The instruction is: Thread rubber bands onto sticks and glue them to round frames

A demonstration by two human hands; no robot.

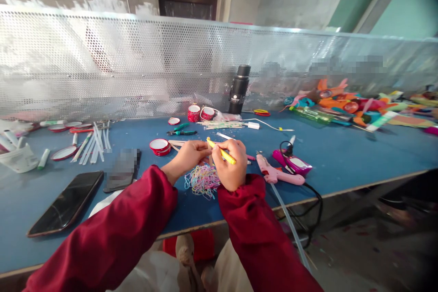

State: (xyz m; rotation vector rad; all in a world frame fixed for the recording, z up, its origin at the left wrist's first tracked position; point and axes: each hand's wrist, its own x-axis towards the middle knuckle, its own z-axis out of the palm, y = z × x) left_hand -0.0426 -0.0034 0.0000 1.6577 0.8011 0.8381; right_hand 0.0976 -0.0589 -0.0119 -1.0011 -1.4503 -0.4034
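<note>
My left hand (188,157) is closed, pinching a small, flat, light-brown strip that looks like a wooden craft stick (210,157); part of it is hidden by the fingers. In my right hand (231,164) is a slim yellow pen-like tool (224,153), its far end close to the left fingertips. Just below both hands lies a tangled heap of thin pastel-coloured strands (201,181). Left of the hands stand small stacked red-and-white round lids (159,147). A few pale sticks (176,144) lie partly behind the left hand.
A pink glue gun (278,174) with a trailing glue stick and a purple box (292,163) lie at right. Two phones (65,203) lie at left, near clear glue sticks (94,146). Behind are pliers (182,131), a black flask (239,90) and a perforated metal screen (137,64).
</note>
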